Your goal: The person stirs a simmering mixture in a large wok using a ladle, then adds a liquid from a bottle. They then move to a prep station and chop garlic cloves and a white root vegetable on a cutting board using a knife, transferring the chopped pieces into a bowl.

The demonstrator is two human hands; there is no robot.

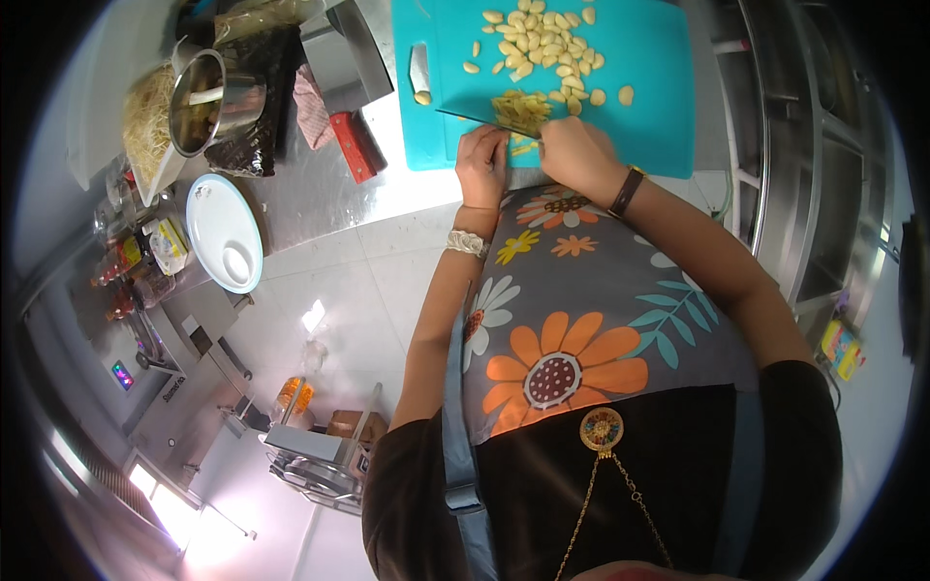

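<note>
My right hand (pixel 581 152) is closed around a knife, its handle hidden in the fist. The knife's blade (pixel 468 118) shows almost edge-on, pointing left over the near part of a turquoise cutting board (pixel 647 145). Against the near side of the blade, my left hand (pixel 481 163) has its fingers bunched and curled down at the board's near edge; whatever lies under the fingertips is hidden. Just beyond the blade is a heap of sliced garlic (pixel 521 109), with a few cut strips (pixel 524 149) between my hands. Peeled garlic cloves (pixel 545 43) are spread farther back.
Left of the board, a red-handled cleaver (pixel 352 145) lies on the steel counter (pixel 290 196) beside a pink checked cloth (pixel 312 109). Farther left are a steel pot (pixel 243 98), a container of pale shreds (pixel 145 120) and a white oval dish (pixel 211 225). Steel shelving (pixel 828 145) stands at right.
</note>
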